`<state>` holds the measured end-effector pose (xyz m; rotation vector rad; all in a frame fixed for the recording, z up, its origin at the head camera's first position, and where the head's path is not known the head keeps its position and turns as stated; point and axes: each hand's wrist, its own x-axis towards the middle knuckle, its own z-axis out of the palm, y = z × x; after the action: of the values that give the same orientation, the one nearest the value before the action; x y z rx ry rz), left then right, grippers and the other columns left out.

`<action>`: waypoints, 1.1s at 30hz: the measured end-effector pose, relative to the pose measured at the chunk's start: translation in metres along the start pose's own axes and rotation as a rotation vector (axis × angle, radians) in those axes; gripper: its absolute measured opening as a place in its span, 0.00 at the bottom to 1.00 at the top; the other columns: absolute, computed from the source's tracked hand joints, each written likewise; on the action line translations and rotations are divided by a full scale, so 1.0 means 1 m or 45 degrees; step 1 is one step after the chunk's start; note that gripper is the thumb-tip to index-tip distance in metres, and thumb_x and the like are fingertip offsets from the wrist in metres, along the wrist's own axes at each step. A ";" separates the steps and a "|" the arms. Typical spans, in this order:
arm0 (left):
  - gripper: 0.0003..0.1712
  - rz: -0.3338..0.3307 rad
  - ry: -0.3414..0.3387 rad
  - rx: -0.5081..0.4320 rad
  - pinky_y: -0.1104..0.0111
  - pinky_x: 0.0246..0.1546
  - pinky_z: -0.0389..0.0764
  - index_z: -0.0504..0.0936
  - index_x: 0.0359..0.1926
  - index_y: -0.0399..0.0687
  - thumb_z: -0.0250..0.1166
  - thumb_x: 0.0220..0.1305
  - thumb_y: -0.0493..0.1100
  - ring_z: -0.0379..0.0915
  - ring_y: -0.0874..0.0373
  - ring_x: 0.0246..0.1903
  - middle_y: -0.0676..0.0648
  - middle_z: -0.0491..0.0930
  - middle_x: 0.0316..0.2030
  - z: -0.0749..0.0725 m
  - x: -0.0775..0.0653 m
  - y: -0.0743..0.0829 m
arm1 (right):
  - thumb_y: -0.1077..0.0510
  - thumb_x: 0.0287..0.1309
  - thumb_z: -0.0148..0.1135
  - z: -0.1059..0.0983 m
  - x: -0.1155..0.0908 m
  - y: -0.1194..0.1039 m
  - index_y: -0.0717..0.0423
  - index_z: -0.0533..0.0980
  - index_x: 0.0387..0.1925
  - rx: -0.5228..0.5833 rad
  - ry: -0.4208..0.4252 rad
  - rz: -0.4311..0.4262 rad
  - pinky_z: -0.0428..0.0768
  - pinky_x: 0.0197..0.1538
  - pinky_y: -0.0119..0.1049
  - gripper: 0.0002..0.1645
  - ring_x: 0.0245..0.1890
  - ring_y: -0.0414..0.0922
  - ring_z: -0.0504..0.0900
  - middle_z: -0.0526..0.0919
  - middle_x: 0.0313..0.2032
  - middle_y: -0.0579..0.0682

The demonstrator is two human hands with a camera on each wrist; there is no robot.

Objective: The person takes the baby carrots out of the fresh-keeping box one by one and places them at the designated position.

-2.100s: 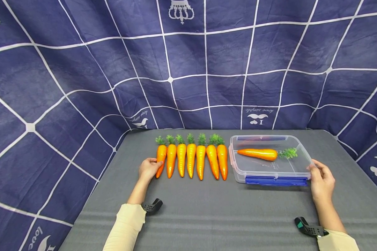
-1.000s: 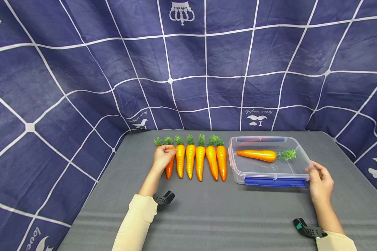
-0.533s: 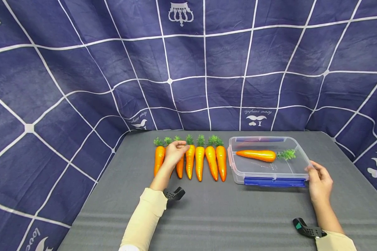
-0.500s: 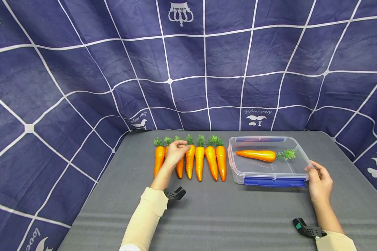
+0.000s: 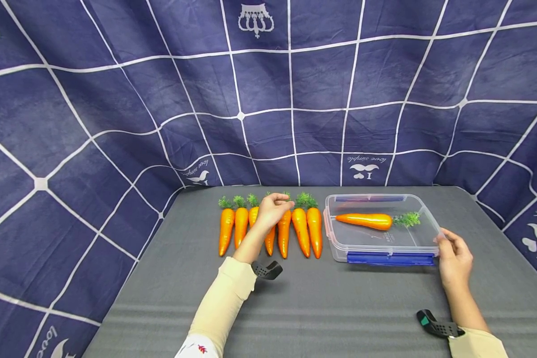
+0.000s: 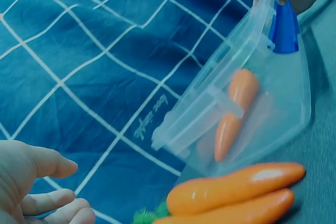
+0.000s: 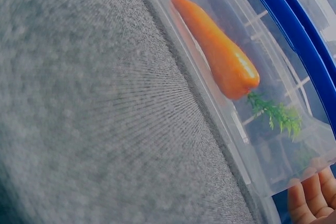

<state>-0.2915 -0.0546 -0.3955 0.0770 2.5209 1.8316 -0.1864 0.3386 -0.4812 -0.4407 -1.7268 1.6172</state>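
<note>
My left hand [image 5: 272, 210] hovers over the row of orange carrots with green tops, covering parts of the middle ones. Its thumb and fingers are apart with nothing between them, as the left wrist view shows of the hand [image 6: 42, 187]. Uncovered at the row's right end lies a carrot [image 5: 314, 231]; another carrot [image 5: 225, 231] marks the left end. One more carrot [image 5: 364, 221] lies sideways inside a clear plastic container [image 5: 385, 247]. At that container's right near corner, my right hand [image 5: 456, 261] grips the rim, fingers [image 7: 314, 192] against its outer wall.
A grey cloth-covered table [image 5: 340, 308] carries everything. Behind it hangs a blue curtain [image 5: 268, 129] with white grid lines. The container's blue clip [image 5: 390, 258] faces the near side.
From the leftmost carrot, my left hand has travelled right along the row to the middle, uncovering the left carrots. The right hand keeps its grip and the container stays in place.
</note>
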 end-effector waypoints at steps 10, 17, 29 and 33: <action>0.20 0.069 -0.072 0.020 0.67 0.39 0.78 0.81 0.51 0.36 0.69 0.59 0.41 0.78 0.51 0.40 0.43 0.82 0.39 0.032 0.004 0.017 | 0.66 0.62 0.54 0.001 -0.002 -0.003 0.37 0.80 0.37 -0.012 0.001 -0.002 0.66 0.26 0.18 0.18 0.18 0.29 0.69 0.78 0.21 0.29; 0.16 0.099 -0.119 0.051 0.71 0.35 0.77 0.83 0.47 0.41 0.70 0.59 0.43 0.79 0.56 0.36 0.46 0.84 0.37 0.057 0.007 0.031 | 0.65 0.63 0.53 0.000 -0.001 -0.002 0.35 0.79 0.38 -0.078 0.003 -0.017 0.66 0.26 0.18 0.18 0.18 0.28 0.68 0.77 0.22 0.27; 0.18 0.106 -0.184 0.094 0.73 0.32 0.76 0.83 0.47 0.40 0.71 0.57 0.43 0.78 0.60 0.32 0.48 0.84 0.34 0.087 0.006 0.043 | 0.64 0.63 0.53 -0.001 -0.001 -0.002 0.34 0.79 0.37 -0.093 -0.003 0.005 0.65 0.27 0.18 0.18 0.19 0.28 0.68 0.77 0.22 0.26; 0.18 0.108 -0.191 0.120 0.72 0.33 0.76 0.84 0.47 0.41 0.72 0.56 0.44 0.78 0.60 0.32 0.49 0.84 0.34 0.095 0.004 0.045 | 0.64 0.63 0.53 -0.001 -0.001 -0.001 0.34 0.79 0.38 -0.095 0.000 0.000 0.65 0.27 0.18 0.18 0.19 0.28 0.68 0.77 0.22 0.26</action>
<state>-0.2901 0.0498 -0.3818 0.3159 2.5343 1.6638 -0.1852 0.3389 -0.4808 -0.4768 -1.7919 1.5567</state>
